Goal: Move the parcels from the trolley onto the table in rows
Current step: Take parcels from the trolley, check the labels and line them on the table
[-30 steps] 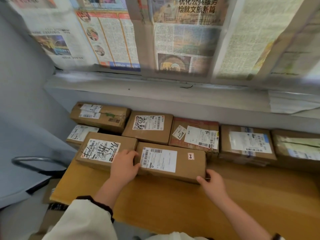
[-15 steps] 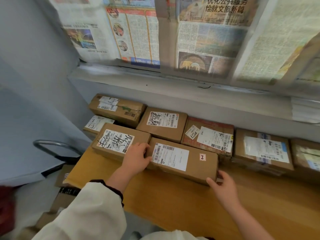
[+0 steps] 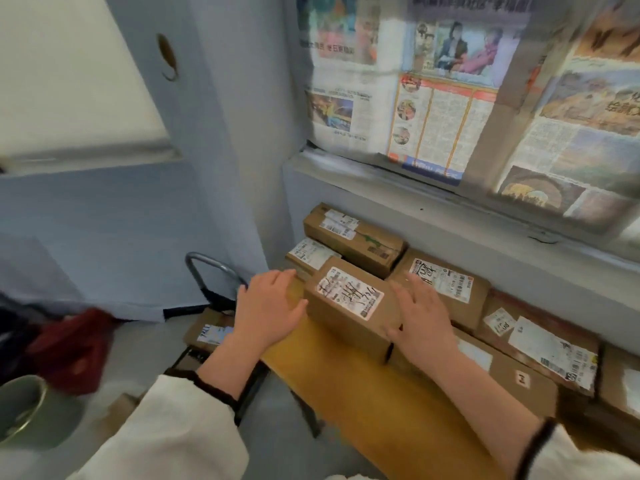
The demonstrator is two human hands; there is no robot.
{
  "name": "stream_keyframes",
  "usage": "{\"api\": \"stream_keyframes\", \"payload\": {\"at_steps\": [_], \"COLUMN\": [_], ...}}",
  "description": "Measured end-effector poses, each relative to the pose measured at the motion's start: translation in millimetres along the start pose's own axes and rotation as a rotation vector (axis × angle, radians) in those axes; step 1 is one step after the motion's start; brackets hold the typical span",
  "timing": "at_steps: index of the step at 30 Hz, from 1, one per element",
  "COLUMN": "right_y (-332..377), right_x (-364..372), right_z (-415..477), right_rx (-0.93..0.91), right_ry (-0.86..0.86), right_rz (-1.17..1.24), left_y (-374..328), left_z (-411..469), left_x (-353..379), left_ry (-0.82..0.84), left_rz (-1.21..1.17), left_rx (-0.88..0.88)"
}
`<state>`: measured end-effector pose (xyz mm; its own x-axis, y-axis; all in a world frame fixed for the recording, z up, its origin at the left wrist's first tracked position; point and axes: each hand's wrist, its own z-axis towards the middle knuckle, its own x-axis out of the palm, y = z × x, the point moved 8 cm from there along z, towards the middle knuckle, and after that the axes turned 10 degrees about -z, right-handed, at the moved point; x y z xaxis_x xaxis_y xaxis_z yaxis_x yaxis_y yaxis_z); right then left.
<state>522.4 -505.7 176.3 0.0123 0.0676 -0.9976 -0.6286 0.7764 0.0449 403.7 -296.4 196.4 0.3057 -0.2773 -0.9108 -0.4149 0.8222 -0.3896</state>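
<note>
Several brown cardboard parcels lie in rows on the wooden table (image 3: 349, 386) under the window sill. At the left end of the front row sits a parcel with a scribbled label (image 3: 349, 306). My left hand (image 3: 268, 308) lies flat against its left side, fingers straight. My right hand (image 3: 420, 317) lies flat against its right side, where it meets the neighbouring parcel (image 3: 502, 372). More parcels (image 3: 353, 233) line the back row. The trolley's grey handle (image 3: 211, 268) stands left of the table, with one labelled parcel (image 3: 211, 332) on the trolley below.
A blue-grey wall and door fill the left. Newspapers (image 3: 450, 98) cover the window above the sill. A dark red bundle (image 3: 74, 344) lies on the floor at left, a green-grey bucket (image 3: 24, 410) at the lower left corner.
The view has swung left. My right hand left the right end of the second parcel and came to the scribbled parcel's right side. My left hand shifted to that parcel's left side.
</note>
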Motion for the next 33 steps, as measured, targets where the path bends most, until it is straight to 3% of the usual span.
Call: {"api": "stream_keyframes", "payload": {"at_steps": [8, 15, 22, 33], "right_y": [200, 355, 453, 558], "right_x": [8, 51, 104, 232], "right_z": [44, 34, 48, 136], "right_rx": [-0.277, -0.498, -0.669, -0.835], "right_ry": [0.085, 0.221, 0.348, 0.567], "right_rz": [-0.036, 0.003, -0.134, -0.300], "left_y": [222, 359, 444, 553], "left_z": [-83, -173, -228, -203], "left_x": [-99, -143, -123, -31], "left_ry": [-0.009, -0.075, -0.018, 0.186], "left_rz": [0.072, 0.025, 0.076, 0.020], "left_rx": [-0.405, -0.725, -0.884, -1.098]}}
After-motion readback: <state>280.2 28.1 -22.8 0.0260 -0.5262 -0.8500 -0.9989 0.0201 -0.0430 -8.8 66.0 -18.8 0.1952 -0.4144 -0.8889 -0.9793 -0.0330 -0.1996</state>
